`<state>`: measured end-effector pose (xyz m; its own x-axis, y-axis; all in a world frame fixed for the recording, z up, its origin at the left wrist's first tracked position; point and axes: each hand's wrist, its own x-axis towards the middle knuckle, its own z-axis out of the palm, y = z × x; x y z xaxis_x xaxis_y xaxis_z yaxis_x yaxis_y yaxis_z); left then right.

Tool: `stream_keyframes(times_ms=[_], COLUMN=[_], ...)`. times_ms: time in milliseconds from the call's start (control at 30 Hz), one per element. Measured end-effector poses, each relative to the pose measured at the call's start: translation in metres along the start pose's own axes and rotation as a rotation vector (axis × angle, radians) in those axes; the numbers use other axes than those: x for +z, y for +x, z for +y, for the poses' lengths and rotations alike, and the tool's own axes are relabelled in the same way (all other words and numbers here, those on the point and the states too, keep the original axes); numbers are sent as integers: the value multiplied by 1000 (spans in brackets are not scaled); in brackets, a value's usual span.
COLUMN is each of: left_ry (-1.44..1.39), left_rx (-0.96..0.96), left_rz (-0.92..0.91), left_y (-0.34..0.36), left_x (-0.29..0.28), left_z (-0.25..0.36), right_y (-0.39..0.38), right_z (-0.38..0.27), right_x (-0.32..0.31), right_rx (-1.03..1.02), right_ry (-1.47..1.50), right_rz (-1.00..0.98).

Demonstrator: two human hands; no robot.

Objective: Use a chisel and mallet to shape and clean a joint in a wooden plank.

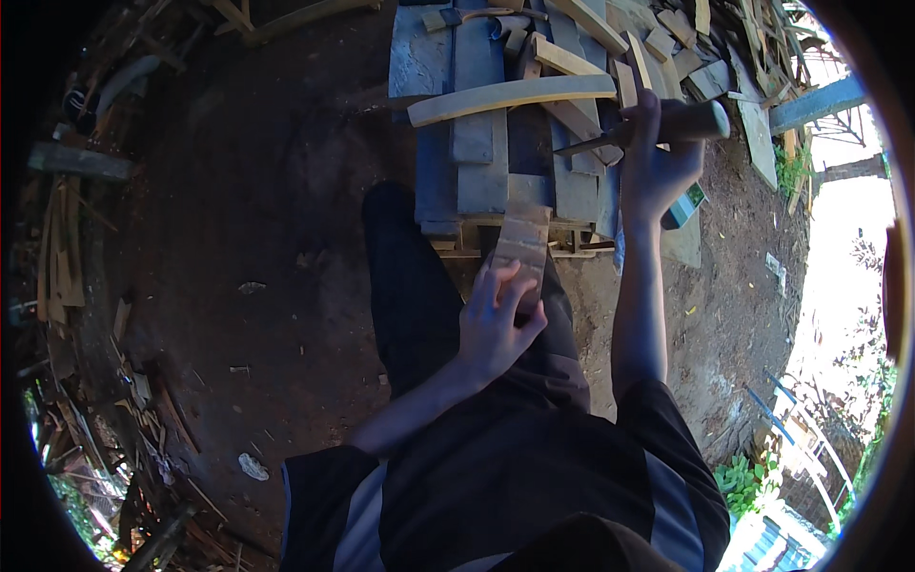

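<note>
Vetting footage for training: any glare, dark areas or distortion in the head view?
Head view: sunlit background at right blown out to white; dark trousers and dirt ground in shadow, detail thin. Same view: circular fisheye frame, black corners; left hand and wooden block dim but readable.

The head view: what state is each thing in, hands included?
Left hand: bent, touching the brown block
Brown block: partly covered by the left hand
Right hand: closed around the tool
Tool: gripped, tip pointing left
Pale curved piece: lying across the bench boards
Bench boards: strewn with wood pieces
</note>
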<state>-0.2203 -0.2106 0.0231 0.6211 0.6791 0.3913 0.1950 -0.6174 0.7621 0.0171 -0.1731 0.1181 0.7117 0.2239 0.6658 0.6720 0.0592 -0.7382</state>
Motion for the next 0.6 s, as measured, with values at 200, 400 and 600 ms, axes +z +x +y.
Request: stream_keyframes(times_ms=[200,400,600], left_ry=[13,122,135], left_rx=[-46,47,76], left_rz=[-97,-59,-10], left_y=[-34,-23,-19], left_x=[8,32,47], left_z=[2,-2,-10], right_y=[-23,-44,-71], right_z=[-10,-18,-20], right_x=[-35,-67,-104], right_rx=[37,42,-20], right_ry=[30,123,-29], right_rz=[70,150,99])
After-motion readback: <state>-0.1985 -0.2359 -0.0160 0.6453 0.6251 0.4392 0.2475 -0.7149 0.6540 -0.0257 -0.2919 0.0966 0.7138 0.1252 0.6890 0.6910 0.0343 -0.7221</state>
